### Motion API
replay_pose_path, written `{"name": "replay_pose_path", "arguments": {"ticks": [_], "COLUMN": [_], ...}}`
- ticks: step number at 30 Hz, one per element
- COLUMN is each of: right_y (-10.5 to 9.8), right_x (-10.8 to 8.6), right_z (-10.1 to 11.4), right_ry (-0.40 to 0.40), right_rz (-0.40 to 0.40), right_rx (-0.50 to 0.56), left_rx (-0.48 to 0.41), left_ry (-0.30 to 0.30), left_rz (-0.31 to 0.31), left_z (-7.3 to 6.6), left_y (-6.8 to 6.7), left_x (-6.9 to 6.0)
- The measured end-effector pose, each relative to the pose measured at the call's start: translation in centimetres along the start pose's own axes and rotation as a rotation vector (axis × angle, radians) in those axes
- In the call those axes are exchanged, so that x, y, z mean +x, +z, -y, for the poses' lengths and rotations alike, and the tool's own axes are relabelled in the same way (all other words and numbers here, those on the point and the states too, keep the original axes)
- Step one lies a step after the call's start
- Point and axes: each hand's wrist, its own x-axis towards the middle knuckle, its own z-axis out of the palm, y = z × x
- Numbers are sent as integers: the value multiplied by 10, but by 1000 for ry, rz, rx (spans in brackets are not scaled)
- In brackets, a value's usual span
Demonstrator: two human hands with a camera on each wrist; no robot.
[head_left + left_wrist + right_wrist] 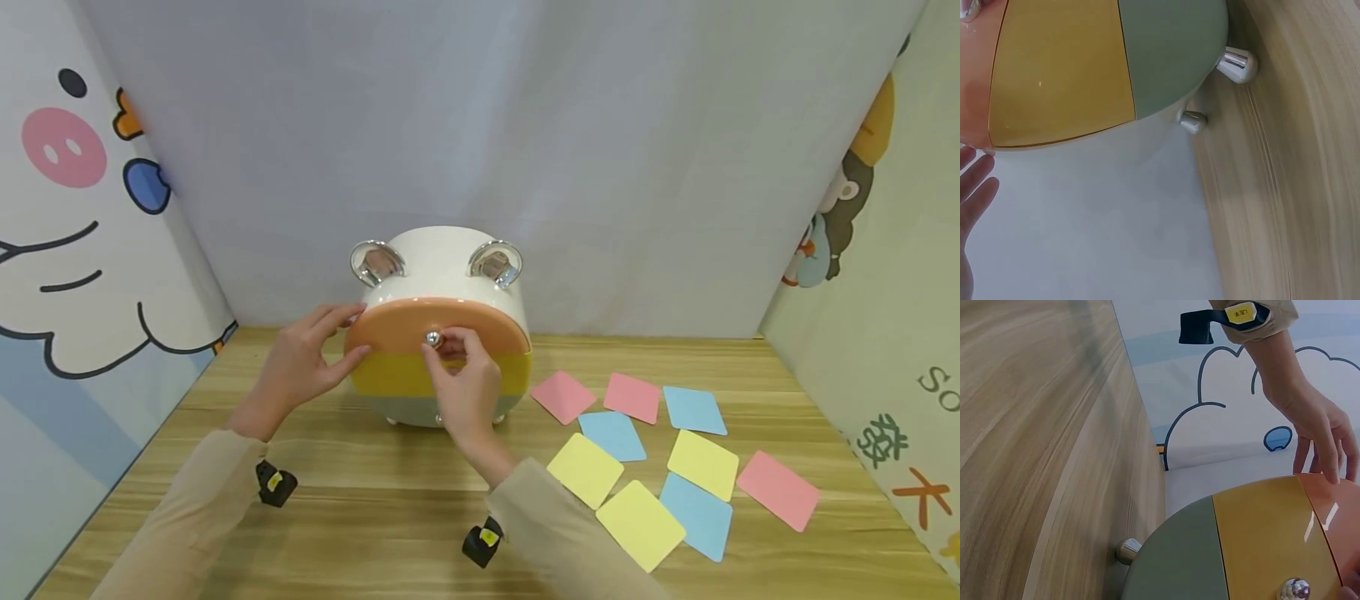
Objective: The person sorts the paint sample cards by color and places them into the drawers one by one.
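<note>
A small rounded drawer cabinet (pixel 442 262) has a white body, two silver ears and short silver feet. Its front is split into an orange drawer (pixel 390 325) on top, a yellow drawer (pixel 382 375) in the middle and a grey-green drawer (pixel 412 410) below. My right hand (pixel 468 387) pinches the silver knob (pixel 432 338) of the orange drawer between thumb and fingers. At the cabinet's upper left edge my left hand (pixel 300 350) rests with its fingers extended, thumb toward the front. All three drawers look closed.
Several pink, blue and yellow cards lie right of the cabinet, such as a pink card (pixel 778 490) and a yellow card (pixel 641 523). The wooden tabletop (pixel 360 517) meets a pale curtain (pixel 637 208) behind and printed panels (pixel 60 250) at the sides.
</note>
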Motion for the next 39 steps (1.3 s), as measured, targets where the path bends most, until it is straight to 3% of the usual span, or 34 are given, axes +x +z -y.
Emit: {"name": "replay_pose_path", "arguments": {"ticks": [6,15,20,28,39], "right_y": [1,1,2,1,0], "right_x": [1,3,4,7,4], "right_z": [-4,-1,-3,-6,-7], "right_ry": [-51,-67,-101,-217,-282], "right_rz": [-22,-34,-38,-57,-90], "right_rx": [-69,-106,-147,-214,-175], "left_rx": [-11,-41,-28,-77,-121], "left_ry": [31,66,91,70,37], "left_rz": [0,-24,-18,-9,22], "left_z": [0,-3,-5,-6,-6], "left_y": [-1,-1,-2,-3,-5], "left_x": [5,25,31,32,31]}}
